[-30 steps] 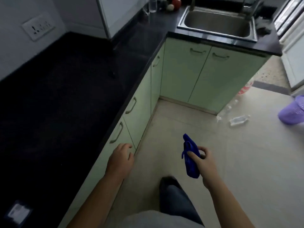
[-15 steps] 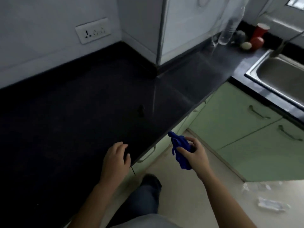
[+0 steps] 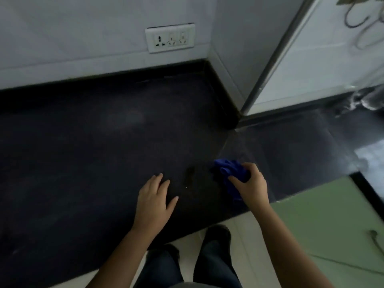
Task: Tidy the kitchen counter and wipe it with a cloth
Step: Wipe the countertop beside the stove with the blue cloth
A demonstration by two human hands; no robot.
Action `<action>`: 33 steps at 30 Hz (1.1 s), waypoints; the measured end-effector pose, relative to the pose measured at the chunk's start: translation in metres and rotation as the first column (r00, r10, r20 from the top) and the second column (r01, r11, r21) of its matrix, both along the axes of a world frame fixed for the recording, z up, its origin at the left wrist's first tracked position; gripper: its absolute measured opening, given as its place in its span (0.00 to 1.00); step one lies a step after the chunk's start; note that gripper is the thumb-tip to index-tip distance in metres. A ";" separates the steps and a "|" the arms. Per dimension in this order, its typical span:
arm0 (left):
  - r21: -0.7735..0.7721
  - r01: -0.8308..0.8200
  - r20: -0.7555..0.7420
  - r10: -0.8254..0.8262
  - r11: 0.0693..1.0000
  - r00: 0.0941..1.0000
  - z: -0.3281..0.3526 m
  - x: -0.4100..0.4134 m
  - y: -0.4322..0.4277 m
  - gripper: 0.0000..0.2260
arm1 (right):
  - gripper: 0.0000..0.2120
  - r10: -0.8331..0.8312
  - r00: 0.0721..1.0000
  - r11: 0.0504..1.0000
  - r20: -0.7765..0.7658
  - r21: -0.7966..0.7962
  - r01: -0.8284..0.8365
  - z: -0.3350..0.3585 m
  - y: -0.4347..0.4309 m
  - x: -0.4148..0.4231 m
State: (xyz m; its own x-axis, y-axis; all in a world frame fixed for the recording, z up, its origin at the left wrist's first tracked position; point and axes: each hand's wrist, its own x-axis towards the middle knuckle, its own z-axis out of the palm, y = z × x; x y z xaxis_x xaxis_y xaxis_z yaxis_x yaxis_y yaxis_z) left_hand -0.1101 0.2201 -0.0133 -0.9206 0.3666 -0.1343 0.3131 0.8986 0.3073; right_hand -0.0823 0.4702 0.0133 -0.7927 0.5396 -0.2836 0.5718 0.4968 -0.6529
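A black stone counter [image 3: 93,142] fills the left and middle of the head view. My right hand [image 3: 252,187] grips a bunched blue cloth [image 3: 231,172] over the counter near its front edge. My left hand [image 3: 154,199] lies flat on the counter to the left of the cloth, fingers spread and holding nothing. A small dark smudge [image 3: 191,172] sits on the counter between the two hands.
A white wall socket plate [image 3: 170,38] is on the back wall. A white cabinet side with a metal edge strip [image 3: 270,59] meets the counter at the inner corner. Green cabinet fronts [image 3: 324,215] stand below on the right. My legs and shoes [image 3: 218,235] are on the pale floor.
I have turned to face the counter. Both hands moved forward over it: the left now lies flat on the surface, and the right has brought the blue cloth above the counter.
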 end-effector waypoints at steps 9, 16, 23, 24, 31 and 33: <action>-0.069 -0.345 0.011 0.346 0.936 0.938 -0.003 0.025 0.028 0.27 | 0.22 0.449 0.891 0.894 -0.071 0.047 -0.446 -0.003 -0.010 -0.087; -0.033 -0.454 -0.027 0.453 0.891 0.891 -0.015 0.039 0.039 0.29 | 0.20 0.701 0.709 0.713 -0.081 0.042 -0.700 -0.008 -0.043 -0.105; -0.020 -0.626 -0.054 0.625 0.779 0.779 -0.013 0.078 0.036 0.30 | 0.19 0.816 0.565 0.572 -0.123 0.026 -0.820 -0.013 -0.052 -0.082; -0.027 -0.644 -0.056 0.642 0.765 0.765 -0.012 0.084 0.034 0.30 | 0.19 0.823 0.554 0.561 -0.125 0.027 -0.828 -0.014 -0.054 -0.077; -0.020 -0.699 -0.035 0.698 0.715 0.715 -0.015 0.116 0.022 0.36 | 0.18 0.864 0.472 0.495 -0.176 0.119 -0.861 -0.026 -0.069 -0.039; 0.003 -0.694 -0.033 0.693 0.720 0.720 -0.017 0.116 0.021 0.36 | 0.19 0.876 0.438 0.475 -0.202 0.207 -0.855 -0.032 -0.075 -0.026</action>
